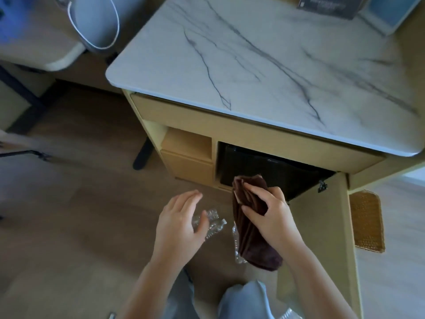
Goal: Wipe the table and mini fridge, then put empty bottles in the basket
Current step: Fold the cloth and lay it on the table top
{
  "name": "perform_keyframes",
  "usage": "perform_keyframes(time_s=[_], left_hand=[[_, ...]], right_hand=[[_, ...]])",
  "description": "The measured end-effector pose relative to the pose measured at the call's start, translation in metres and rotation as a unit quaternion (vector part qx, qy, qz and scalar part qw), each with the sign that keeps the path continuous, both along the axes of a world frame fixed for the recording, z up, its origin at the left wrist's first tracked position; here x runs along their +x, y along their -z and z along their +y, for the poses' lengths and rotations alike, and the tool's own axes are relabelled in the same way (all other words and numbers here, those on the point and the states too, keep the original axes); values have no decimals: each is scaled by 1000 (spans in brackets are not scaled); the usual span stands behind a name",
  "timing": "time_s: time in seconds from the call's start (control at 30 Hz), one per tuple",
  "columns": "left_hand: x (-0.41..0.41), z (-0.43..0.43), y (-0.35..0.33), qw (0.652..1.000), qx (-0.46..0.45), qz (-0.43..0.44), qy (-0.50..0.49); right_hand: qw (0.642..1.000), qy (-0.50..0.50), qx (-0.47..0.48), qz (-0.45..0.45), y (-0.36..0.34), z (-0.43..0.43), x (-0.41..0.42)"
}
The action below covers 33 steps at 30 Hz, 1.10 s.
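My right hand (271, 215) grips a dark brown cloth (251, 240) that hangs down in front of the black mini fridge (264, 166), which sits in an open cabinet under the marble table top (264, 65). My left hand (181, 222) hovers open, fingers relaxed, over crushed clear plastic bottles (212, 223) on the floor. Another clear bottle (238, 249) lies partly hidden behind the cloth. A woven basket (365, 222) stands on the floor at the right, beyond the open cabinet door (319, 238).
A grey chair (96, 21) and a beige desk (34, 49) stand at the upper left. A dark card (331, 5) and a pale tray (391, 12) sit at the table's far edge. Small wooden drawers (188, 157) are left of the fridge. My knees are at the bottom.
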<state>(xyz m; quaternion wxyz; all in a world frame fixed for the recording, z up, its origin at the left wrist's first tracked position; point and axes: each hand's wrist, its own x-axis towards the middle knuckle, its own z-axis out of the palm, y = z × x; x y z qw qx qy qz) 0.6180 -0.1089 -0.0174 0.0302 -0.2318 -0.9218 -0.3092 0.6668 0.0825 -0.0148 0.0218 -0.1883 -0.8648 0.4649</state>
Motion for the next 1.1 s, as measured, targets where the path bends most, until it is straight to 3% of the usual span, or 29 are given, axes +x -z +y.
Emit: perform_keyframes(time_s=[0.37, 0.87, 1.1], left_hand=[[11, -47, -56, 998, -58, 17, -18], [-154, -127, -91, 995, -45, 57, 61], [-205, -137, -86, 998, 9, 57, 40]], right_hand=[[996, -39, 34, 66, -84, -8, 8], [996, 17, 57, 73, -112, -110, -122], [996, 23, 64, 61, -111, -114, -169]])
